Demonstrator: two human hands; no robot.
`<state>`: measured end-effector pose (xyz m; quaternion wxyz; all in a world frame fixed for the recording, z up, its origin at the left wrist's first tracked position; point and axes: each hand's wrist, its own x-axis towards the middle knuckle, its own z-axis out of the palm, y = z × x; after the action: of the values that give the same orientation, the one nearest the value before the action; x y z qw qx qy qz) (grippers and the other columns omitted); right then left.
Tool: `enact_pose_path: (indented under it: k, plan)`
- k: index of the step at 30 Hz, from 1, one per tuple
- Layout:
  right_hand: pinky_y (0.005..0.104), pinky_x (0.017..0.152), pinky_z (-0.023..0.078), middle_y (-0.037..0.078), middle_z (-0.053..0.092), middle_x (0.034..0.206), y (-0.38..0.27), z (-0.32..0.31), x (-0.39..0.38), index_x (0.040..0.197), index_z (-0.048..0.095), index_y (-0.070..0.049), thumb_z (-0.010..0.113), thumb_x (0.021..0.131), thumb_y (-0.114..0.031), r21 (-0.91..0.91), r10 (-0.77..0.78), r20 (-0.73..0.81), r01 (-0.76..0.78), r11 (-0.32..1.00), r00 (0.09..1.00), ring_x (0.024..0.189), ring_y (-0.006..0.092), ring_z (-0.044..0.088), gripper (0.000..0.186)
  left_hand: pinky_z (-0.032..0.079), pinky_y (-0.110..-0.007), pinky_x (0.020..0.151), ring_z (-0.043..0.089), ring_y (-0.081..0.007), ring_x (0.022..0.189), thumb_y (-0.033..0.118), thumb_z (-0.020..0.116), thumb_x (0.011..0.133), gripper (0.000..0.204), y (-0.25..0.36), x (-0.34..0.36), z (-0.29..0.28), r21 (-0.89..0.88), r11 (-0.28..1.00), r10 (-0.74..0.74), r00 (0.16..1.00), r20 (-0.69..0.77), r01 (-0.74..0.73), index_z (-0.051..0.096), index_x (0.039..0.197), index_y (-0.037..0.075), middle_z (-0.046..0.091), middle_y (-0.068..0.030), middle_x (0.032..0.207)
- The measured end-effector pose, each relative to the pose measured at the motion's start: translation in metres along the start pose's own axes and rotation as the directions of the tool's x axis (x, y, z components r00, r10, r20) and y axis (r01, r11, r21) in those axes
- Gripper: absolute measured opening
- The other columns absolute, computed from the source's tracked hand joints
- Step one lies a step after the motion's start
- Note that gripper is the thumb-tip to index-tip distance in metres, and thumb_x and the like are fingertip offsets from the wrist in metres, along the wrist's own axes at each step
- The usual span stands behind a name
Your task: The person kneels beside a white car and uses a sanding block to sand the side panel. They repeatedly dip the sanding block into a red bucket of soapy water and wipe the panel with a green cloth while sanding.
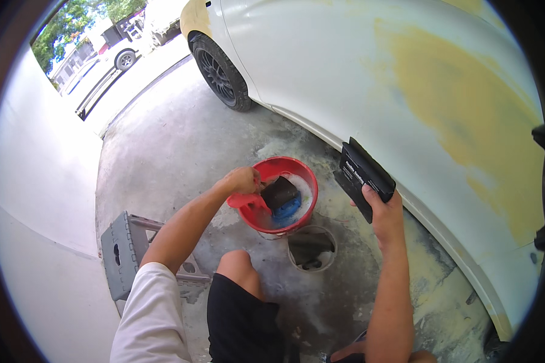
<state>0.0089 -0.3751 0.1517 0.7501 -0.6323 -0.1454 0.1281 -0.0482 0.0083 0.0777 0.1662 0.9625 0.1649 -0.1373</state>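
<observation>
At the left rim of a red bucket (310, 189), my left hand (241, 181) is closed on a floppy red item (246, 201). Soapy water (300, 184) surrounds a dark pad (277, 192) and a blue object (286, 213) inside the bucket. My right hand (381, 209) grips a black sanding block with black sheet (363, 172) wrapped on it, held up right of the bucket, near the car's side. Just below the bucket, a smaller pale container (326, 260) holds dark sheets (309, 245).
A white car (303, 60) with yellowish patches (448, 115) and a dark wheel (223, 78) lines the right. A grey folding step stool (120, 248) stands by the white wall (48, 199) at left. My bent knee (236, 272) is low centre. Vehicles (127, 57) stand outside at upper left.
</observation>
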Motion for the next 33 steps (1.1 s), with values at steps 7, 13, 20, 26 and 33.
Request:
enact_pose_path:
  k: [7, 13, 20, 26, 33]
  plan:
    - [0.0306, 0.076, 0.057, 0.01, 0.071, 0.114, 0.007, 0.01, 0.007, 0.143, 0.057, -0.005, 0.066, 0.1, -0.012, 0.003, 0.03, 0.019, -0.03, 1.0, 0.999, 0.086, 0.0154, 0.069, 0.045, 0.055, -0.045, 0.09, 0.07, -0.0378, 0.098, 0.013, 0.067, 0.074, 0.04, 0.01, -0.013, -0.054, 0.088, 0.957, 0.283, 0.955, -0.09, -0.276, 0.073, 0.113, 0.008, 0.075, -0.0173, 0.1]
    - [0.0316, 0.081, 0.059, 0.012, 0.07, 0.12, 0.013, 0.021, 0.011, 0.143, 0.057, -0.004, 0.066, 0.099, -0.012, -0.024, -0.006, 0.078, 0.008, 1.0, 0.997, 0.097, 0.0172, 0.07, 0.045, 0.055, -0.047, 0.089, 0.07, -0.0399, 0.099, 0.01, 0.064, 0.076, 0.039, 0.033, -0.013, -0.098, 0.32, 0.915, 0.282, 0.957, -0.072, -0.246, 0.072, 0.114, 0.007, 0.074, -0.0183, 0.101]
    - [0.0332, 0.09, 0.056, 0.011, 0.071, 0.121, 0.023, 0.031, 0.014, 0.14, 0.059, -0.004, 0.066, 0.098, -0.012, 0.065, 0.082, 0.088, -0.088, 0.994, 0.993, 0.108, 0.0188, 0.067, 0.043, 0.053, -0.05, 0.083, 0.069, -0.0393, 0.097, 0.03, 0.09, 0.069, 0.054, 0.046, -0.022, -0.109, 0.156, 0.983, 0.128, 0.963, -0.239, -0.092, 0.064, 0.11, 0.007, 0.072, -0.0195, 0.098]
    - [0.0334, 0.1, 0.049, 0.012, 0.072, 0.12, 0.031, 0.033, 0.013, 0.139, 0.061, -0.008, 0.067, 0.097, -0.014, -0.057, 0.004, 0.096, 0.001, 0.998, 0.995, 0.111, 0.0209, 0.066, 0.043, 0.059, -0.052, 0.084, 0.07, -0.043, 0.106, 0.027, 0.079, 0.081, 0.059, 0.032, -0.028, 0.017, 0.544, 0.822, 0.041, 0.971, 0.237, -0.167, 0.058, 0.136, 0.024, 0.067, -0.0206, 0.118]
    - [0.0313, 0.074, 0.056, 0.011, 0.074, 0.104, 0.033, 0.027, 0.012, 0.125, 0.063, 0.001, 0.067, 0.099, -0.019, 0.039, 0.07, 0.003, -0.07, 0.997, 0.998, 0.077, 0.0169, 0.071, 0.033, 0.059, -0.043, 0.076, 0.074, -0.031, 0.098, 0.021, 0.069, 0.082, 0.026, 0.003, -0.012, 0.086, 0.746, 0.607, 0.091, 0.956, 0.278, -0.274, 0.08, 0.105, 0.016, 0.075, -0.0104, 0.107]
